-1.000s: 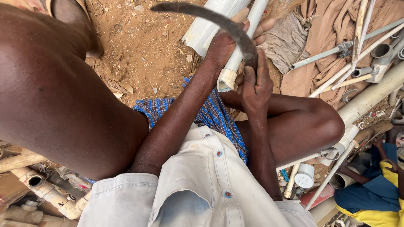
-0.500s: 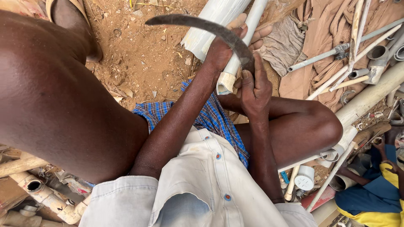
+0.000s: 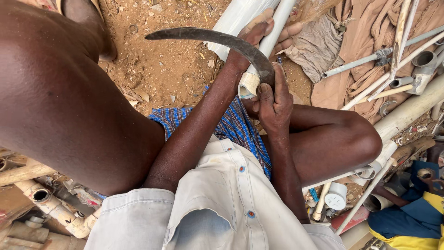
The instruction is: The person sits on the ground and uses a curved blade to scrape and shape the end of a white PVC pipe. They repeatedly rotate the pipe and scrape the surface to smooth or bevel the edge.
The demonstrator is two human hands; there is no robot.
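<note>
1. Down between the knees, over bare sandy dirt (image 3: 157, 69), a person sits with a white plastic pipe (image 3: 270, 39) running away from the body, its cut end (image 3: 248, 84) pointing back toward the lap. That keeps the end close, where both hands can get at it.

2. The left hand (image 3: 263, 34) is wrapped around the pipe a little way up from the end, fingers curled over the far side. Looks like a steadying hold, so the pipe doesn't roll or slide.

3. The right hand (image 3: 274, 104) is clenched tight around the handle of a dark curved sickle (image 3: 217, 39). The handle itself is buried in the fist, so I can't say what it's made of.

4. The blade arcs up and left from the fist, and its heel sits right at the pipe's cut end. I think the edge is touching the rim, but the angle makes it hard to be sure.

5. A wider pale pipe (image 3: 233, 21) lies just beside the held one. Off to the right there's crumpled tan cloth (image 3: 351, 69) and a mess of pipe offcuts and fittings (image 3: 416, 65).
</note>
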